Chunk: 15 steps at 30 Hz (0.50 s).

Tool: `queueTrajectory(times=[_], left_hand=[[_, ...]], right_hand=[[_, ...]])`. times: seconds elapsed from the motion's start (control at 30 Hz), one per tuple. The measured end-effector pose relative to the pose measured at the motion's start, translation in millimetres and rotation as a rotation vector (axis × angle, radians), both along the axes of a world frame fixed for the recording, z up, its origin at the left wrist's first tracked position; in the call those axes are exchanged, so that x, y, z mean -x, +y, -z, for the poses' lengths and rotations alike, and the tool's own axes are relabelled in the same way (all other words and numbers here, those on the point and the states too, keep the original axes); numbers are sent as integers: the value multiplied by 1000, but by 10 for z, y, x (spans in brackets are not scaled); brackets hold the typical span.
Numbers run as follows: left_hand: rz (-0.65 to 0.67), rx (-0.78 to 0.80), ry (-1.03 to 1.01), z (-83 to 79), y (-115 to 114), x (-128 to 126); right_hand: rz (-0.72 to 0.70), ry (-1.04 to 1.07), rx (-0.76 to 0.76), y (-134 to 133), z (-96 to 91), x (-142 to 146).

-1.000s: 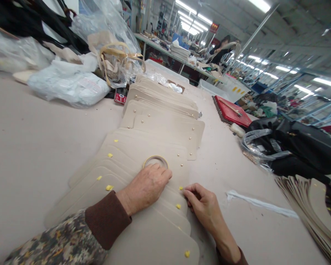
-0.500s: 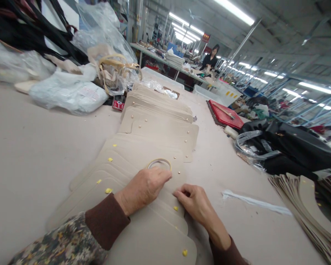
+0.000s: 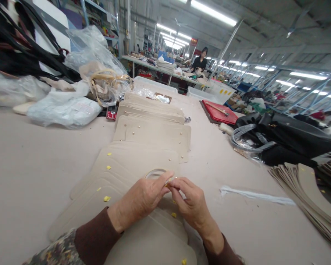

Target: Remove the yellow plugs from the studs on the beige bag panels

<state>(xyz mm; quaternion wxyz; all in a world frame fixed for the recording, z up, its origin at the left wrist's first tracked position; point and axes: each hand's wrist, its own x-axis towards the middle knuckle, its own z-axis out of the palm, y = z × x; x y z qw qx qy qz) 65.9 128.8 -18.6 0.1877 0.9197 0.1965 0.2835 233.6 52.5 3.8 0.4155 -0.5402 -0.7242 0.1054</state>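
My left hand (image 3: 142, 195) grips a thin roll of yellow tape (image 3: 154, 172) that stands up behind the fingers. Against its fingertips, my right hand (image 3: 192, 200) is closed in a pinch on the tape's loose end, where a small yellow bit shows. Both hands are above overlapping beige panels (image 3: 143, 156) laid out in a stepped row. Small yellow tape pieces (image 3: 107, 198) stick to several panels along the left and right sides. Farther up the row, a panel with metal studs (image 3: 157, 138) lies across the others.
Plastic-wrapped items (image 3: 64, 108) crowd the left rear of the table. To the right are a red board (image 3: 219, 112) with a hammer on it, a black bag (image 3: 289, 136), a white strip (image 3: 256, 196) and stacked beige strips (image 3: 306, 206). A person (image 3: 200, 62) works at a distant table.
My right hand has moved up and left from the panel edge to meet my left hand at the tape roll. The camera view has shifted slightly.
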Motion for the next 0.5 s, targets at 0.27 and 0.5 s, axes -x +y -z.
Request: queueTrajectory(times=[0.27,0.5], left_hand=[[-10,127,73,-112,3,-46],[-4,-88,-34,-96,13,-146]], right_hand=[[151,-129,-138,-12,167,2],[310,478,315,81,167,17]])
